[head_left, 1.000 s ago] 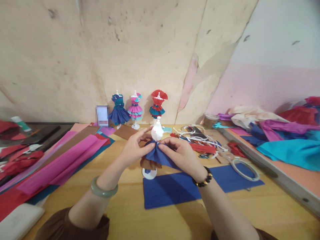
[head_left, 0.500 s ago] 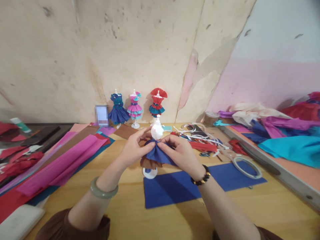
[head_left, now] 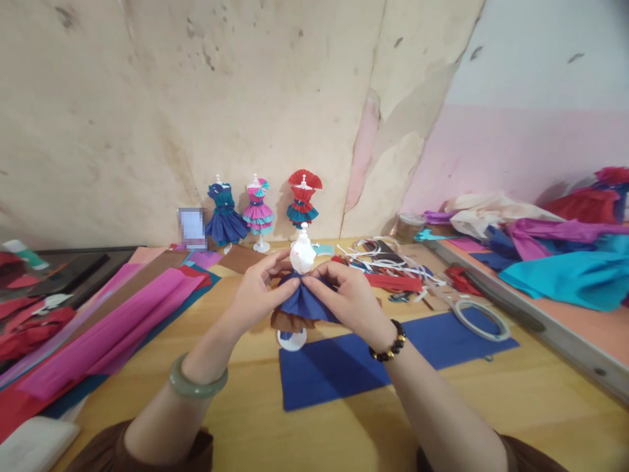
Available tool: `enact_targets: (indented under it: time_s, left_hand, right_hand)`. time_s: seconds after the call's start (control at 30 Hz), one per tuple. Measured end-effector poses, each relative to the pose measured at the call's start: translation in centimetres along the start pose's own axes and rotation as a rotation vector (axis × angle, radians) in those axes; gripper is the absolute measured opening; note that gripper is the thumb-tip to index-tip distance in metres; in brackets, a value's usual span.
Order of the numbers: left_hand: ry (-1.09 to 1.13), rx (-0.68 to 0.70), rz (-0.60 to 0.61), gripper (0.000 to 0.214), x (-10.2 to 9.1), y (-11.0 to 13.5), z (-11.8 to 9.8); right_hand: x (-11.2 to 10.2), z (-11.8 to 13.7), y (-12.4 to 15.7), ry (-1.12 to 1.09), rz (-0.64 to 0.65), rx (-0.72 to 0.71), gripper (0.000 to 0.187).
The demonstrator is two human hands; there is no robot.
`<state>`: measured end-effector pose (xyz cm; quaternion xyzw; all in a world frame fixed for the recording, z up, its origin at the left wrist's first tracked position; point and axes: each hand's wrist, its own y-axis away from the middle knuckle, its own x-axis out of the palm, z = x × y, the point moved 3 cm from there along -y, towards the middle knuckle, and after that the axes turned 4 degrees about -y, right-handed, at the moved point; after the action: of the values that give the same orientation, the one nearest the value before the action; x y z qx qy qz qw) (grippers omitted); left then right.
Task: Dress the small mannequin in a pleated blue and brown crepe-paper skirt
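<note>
L hand (head_left: 263, 286) closed thumb-to-fingers on blue skirt (head_left: 301, 301) at waist, white form (head_left: 303, 256) betw. hands, approx. upright, neck up, long axis near vert., R hand (head_left: 358, 296) likewise pinching skirt's waist.

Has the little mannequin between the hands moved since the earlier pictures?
No: the mannequin shows no visible shift; its base sits by the same corner of the blue strip.
</note>
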<state>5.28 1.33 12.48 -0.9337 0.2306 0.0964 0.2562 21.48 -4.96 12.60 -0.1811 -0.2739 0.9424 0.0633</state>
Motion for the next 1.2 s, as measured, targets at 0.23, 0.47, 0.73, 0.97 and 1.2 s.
enact_targets:
  time_s: [0.23, 0.47, 0.73, 0.97, 1.2]
  left_hand:
    - [-0.002, 0.047, 0.023, 0.053, 0.1, 0.1, 0.0]
    - [-0.007, 0.024, 0.028, 0.056, 0.2, 0.2, -0.3]
    - [-0.032, -0.006, -0.016, 0.060, 0.4, 0.1, -0.1]
    - [0.057, -0.049, -0.002, 0.065, 0.3, -0.1, -0.1]
    - [0.110, -0.101, -0.011, 0.068, 0.3, -0.1, -0.1]
  right_hand:
    - [0.1, 0.0, 0.0, 0.049, -0.031, -0.023, 0.017]
    - [0.1, -0.1, -0.1, 0.049, -0.039, -0.052, 0.017]
    - [0.0, -0.5, -0.2, -0.011, -0.023, -0.076, 0.014]
    - [-0.1, -0.8, -0.4, -0.058, 0.049, -0.063, 0.006]
    - [0.1, -0.9, -0.5, -0.150, 0.023, -0.027, 0.004]
